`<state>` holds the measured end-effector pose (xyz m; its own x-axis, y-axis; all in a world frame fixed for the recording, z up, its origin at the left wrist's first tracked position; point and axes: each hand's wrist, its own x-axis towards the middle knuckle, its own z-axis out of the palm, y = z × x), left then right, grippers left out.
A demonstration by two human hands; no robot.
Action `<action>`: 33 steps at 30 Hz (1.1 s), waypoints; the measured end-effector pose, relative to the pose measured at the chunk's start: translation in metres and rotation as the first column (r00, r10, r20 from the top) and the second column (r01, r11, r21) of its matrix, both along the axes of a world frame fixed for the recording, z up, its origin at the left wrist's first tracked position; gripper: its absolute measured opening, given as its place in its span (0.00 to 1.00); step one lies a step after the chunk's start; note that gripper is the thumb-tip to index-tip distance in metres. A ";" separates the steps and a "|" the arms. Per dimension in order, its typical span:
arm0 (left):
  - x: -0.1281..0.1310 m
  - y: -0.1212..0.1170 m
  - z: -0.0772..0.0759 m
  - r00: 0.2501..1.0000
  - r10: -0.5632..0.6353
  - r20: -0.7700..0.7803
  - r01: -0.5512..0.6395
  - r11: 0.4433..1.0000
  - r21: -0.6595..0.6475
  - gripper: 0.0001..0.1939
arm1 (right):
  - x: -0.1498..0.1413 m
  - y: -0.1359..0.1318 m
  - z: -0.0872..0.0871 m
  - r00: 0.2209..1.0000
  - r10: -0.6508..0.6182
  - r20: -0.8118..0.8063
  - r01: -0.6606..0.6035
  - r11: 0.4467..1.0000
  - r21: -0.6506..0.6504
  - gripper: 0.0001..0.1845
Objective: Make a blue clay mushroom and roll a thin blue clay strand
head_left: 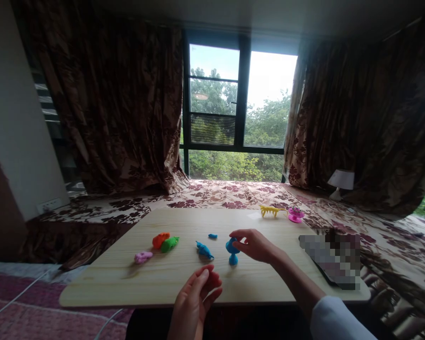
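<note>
Here, the right hand's (257, 244) grip grasps the blue pedestal cup (231, 248), contents unclear; the left hand (198, 293) is loosely open.

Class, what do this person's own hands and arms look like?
The left hand and right hand are bare: no gloves show. A plain, whitish sleeve covers part of the right arm, ending well short of the wrist; no left sleeve is in view.

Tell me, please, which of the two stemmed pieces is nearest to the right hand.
The blue stemmed piece: its wide top is at the right hand. The pink stemmed piece stands farther away, beside the yellow four-legged figure.
</note>
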<state>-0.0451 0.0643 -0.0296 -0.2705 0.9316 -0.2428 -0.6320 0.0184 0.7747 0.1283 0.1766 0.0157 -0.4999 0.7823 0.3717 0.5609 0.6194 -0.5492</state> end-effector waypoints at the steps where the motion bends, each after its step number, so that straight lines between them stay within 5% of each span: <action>1: 0.000 0.001 0.000 1.000 0.001 -0.002 -0.001 1.000 0.001 0.10 | 0.000 0.000 0.000 1.000 0.002 0.006 -0.002 1.000 0.000 0.15; 14: -0.004 0.001 0.008 0.985 0.029 -0.169 -0.013 0.995 0.098 0.11 | 0.005 -0.002 0.000 1.000 -0.011 -0.015 0.011 1.000 0.016 0.15; 23: -0.003 0.069 0.033 0.772 0.135 -0.621 0.040 0.965 0.259 0.08 | 0.008 0.001 -0.006 0.993 -0.059 -0.097 0.060 0.998 0.006 0.16; 27: -0.001 0.066 0.019 0.689 0.158 -0.707 0.047 0.964 0.262 0.12 | 0.005 0.004 -0.012 0.994 -0.057 -0.096 0.056 0.998 -0.007 0.16; 33: 0.016 0.055 -0.012 0.564 0.217 -0.796 0.012 0.962 0.271 0.36 | 0.002 0.005 -0.017 0.994 -0.058 -0.094 0.056 0.998 -0.029 0.14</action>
<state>-0.0292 0.1195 -0.0417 -0.3417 0.8773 0.3369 0.2831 -0.2458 0.9271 0.1307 0.1817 -0.0017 -0.4177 0.8186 0.3943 0.5399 0.5726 -0.6170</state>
